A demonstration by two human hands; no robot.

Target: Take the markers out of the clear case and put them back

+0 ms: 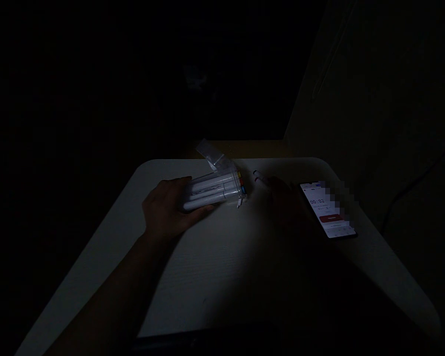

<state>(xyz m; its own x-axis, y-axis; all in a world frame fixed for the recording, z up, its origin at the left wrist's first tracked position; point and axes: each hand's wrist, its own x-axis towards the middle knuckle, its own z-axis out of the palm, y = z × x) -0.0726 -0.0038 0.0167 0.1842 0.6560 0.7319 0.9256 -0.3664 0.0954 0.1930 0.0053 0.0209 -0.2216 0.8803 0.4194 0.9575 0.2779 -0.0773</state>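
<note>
My left hand (166,207) is closed around a clear plastic case of white markers (211,190), thumb along the near side and fingers on the far side. Yellow, red and blue ends show at the right end of the case. Its transparent flap (211,152) stands up at the back. Deep in shadow, my right hand (282,198) is closed on a white marker (260,176) with a dark end, which points up and left, apart from the case. Most of the right hand's fingers are lost in the dark.
A lit phone (324,212) lies on the pale table (200,267) right of my right hand. At the near edge is a dark object (166,342) I cannot make out. A cord (408,190) hangs at the right, and a large dark panel (237,89) stands behind.
</note>
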